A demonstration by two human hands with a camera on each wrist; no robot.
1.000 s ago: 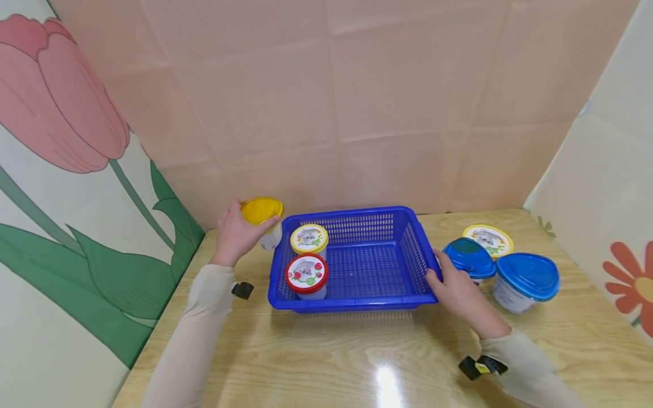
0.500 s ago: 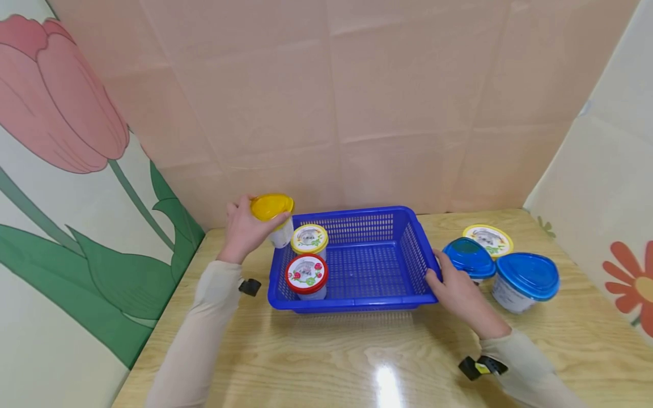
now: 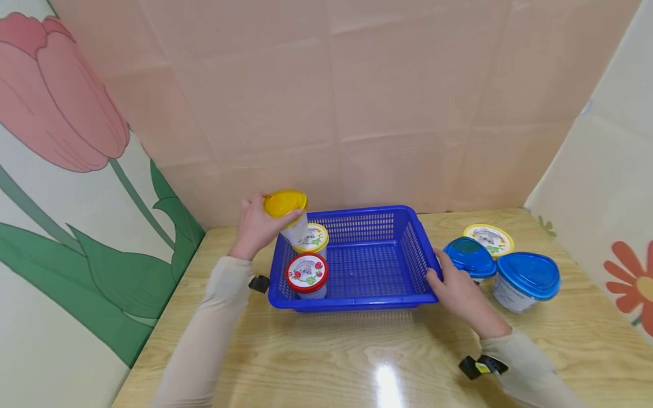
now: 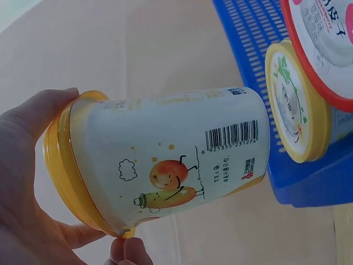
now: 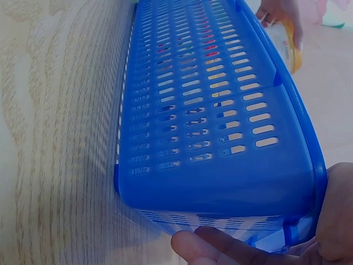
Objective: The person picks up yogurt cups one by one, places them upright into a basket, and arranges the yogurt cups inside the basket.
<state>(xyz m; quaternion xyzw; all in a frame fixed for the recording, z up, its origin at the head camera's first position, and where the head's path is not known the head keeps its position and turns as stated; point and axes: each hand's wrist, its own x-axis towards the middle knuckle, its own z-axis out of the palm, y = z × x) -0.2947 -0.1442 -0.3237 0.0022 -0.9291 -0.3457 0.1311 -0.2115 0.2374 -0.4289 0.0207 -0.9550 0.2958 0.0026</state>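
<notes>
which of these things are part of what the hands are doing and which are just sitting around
In hand:
- yellow-lidded cup, gripped by the left hand above the basket's left end
- blue basket, right hand gripping its right rim
- red-lidded cup and yellow-rimmed cup, standing inside the basket

Lying about, on the table to the right:
- two blue-lidded tubs
- yellow-rimmed tub

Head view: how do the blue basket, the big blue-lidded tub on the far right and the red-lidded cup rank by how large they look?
1. Blue basket, by far the largest.
2. Blue-lidded tub on the far right.
3. Red-lidded cup standing in the basket, smallest. It looks only somewhat smaller than the tub, at a similar distance from the camera.
</notes>
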